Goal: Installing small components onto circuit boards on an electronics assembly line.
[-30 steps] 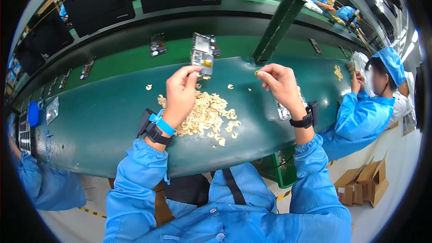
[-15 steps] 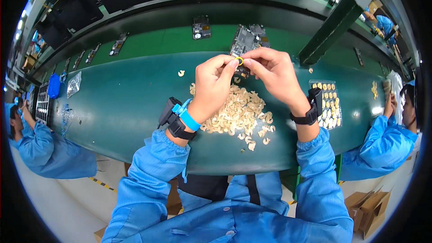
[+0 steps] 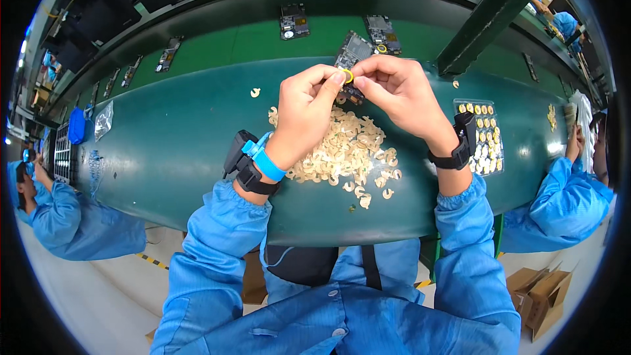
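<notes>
Fingertips of the left hand (image 3: 309,108) and right hand (image 3: 397,89) pinch one small yellow ring (image 3: 348,76) together at upper centre, best kept steady above the pale pile (image 3: 342,154).

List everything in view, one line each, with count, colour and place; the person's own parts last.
ring: one, yellow, pinched between both hands' fingertips.
pile of pieces: many, cream, on the bench under the hands.
tray: one, clear, rows of yellow pieces, right of the pile.
circuit boards: several, dark, along the belt behind the bench.
bench: one, dark green, across the middle.
co-workers: two, blue coats, at the far left and far right.
cartons: two, brown, on the floor at lower right.
left hand: blue wrist strap, black band, blue sleeve.
right hand: black wristband, blue sleeve.
</notes>
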